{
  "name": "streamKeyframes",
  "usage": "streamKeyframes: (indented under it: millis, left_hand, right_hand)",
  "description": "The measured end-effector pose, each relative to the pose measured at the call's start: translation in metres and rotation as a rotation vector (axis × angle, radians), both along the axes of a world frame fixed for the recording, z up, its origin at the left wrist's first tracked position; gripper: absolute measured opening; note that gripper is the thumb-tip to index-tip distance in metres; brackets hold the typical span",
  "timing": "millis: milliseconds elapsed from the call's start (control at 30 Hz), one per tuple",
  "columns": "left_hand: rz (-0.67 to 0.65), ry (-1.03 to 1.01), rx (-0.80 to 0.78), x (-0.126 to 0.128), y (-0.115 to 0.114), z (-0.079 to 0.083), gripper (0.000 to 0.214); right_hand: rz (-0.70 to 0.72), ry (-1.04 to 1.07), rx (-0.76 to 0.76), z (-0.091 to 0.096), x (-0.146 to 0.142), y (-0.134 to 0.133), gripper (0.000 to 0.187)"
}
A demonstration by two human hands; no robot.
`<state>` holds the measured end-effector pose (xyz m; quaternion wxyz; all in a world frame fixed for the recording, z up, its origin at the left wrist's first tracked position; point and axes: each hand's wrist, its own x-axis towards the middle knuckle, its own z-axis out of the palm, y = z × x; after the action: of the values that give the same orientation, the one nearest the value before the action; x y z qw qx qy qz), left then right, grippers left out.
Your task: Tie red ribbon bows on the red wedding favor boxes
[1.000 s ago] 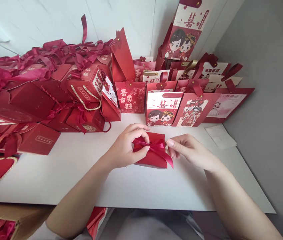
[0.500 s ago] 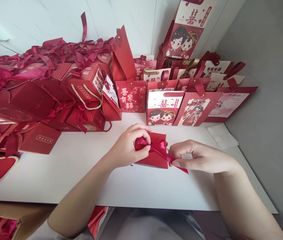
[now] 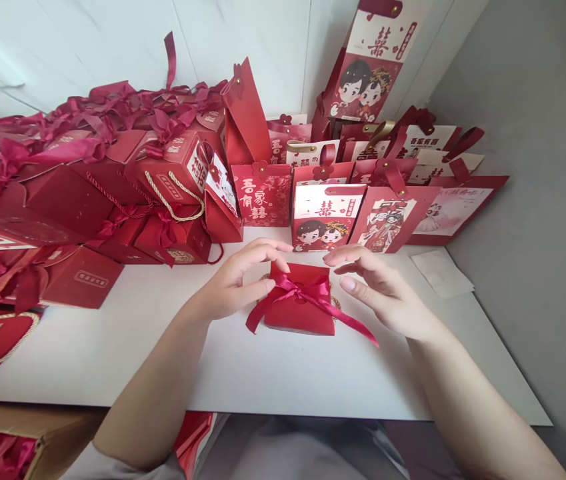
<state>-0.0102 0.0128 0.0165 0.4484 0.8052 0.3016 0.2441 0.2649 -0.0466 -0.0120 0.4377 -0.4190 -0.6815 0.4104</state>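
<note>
A small red gift box (image 3: 295, 313) lies on the white table in front of me, with gold cord showing at its sides. Across its top is a crimson satin ribbon (image 3: 307, 292) tied in a bow, its two tails hanging out left and right. At the box's left edge my left hand (image 3: 235, 283) is open, thumb and fingertips close to the bow's left loop; whether the thumb touches it I cannot tell. My right hand (image 3: 377, 287) hovers open off the box's right side, fingers curved and apart, holding nothing.
Stacked red gift boxes (image 3: 87, 277) with ribbon bows fill the left. Upright red and white gift bags (image 3: 330, 217) stand along the back. White paper (image 3: 443, 272) lies by the grey wall (image 3: 527, 200) at right. A cardboard box (image 3: 63, 427) sits below the table's front edge.
Both hands have let go of the ribbon and opened. The right hand has lifted up and away from the tail. The whole bow and its left tail now show.
</note>
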Motion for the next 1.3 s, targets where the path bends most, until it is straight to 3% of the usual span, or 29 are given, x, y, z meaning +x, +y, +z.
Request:
streamKeyframes:
  millis: [133, 333, 567, 800, 967, 1167, 1300]
  left_hand:
    - [0.08, 0.056, 0.001, 0.009, -0.008, -0.001, 0.013]
    - [0.245, 0.125, 0.224, 0.01, -0.009, 0.001, 0.008]
    - [0.235, 0.191, 0.113, 0.016, -0.013, -0.002, 0.028]
    - [0.225, 0.025, -0.003, 0.02, -0.012, -0.005, 0.03]
    - [0.231, 0.056, 0.046, 0.021, -0.013, -0.005, 0.027]
    - [0.184, 0.101, 0.102, 0.023, -0.017, -0.005, 0.031]
    - [0.248, 0.05, 0.085, 0.025, -0.02, -0.003, 0.026]
  right_hand:
    - [-0.059, -0.017, -0.086, -0.002, -0.009, -0.002, 0.022]
    - [-0.027, -0.074, -0.113, 0.007, -0.009, -0.004, 0.022]
    - [-0.052, -0.036, -0.145, 0.001, -0.016, -0.005, 0.023]
    - [-0.123, -0.015, -0.134, 0.0, -0.018, -0.005, 0.024]
    - [-0.138, -0.058, -0.119, 0.001, -0.017, -0.005, 0.025]
    - [-0.049, -0.096, -0.103, 0.001, -0.015, -0.006, 0.023]
    - [-0.072, -0.032, -0.106, 0.0, -0.016, -0.006, 0.017]
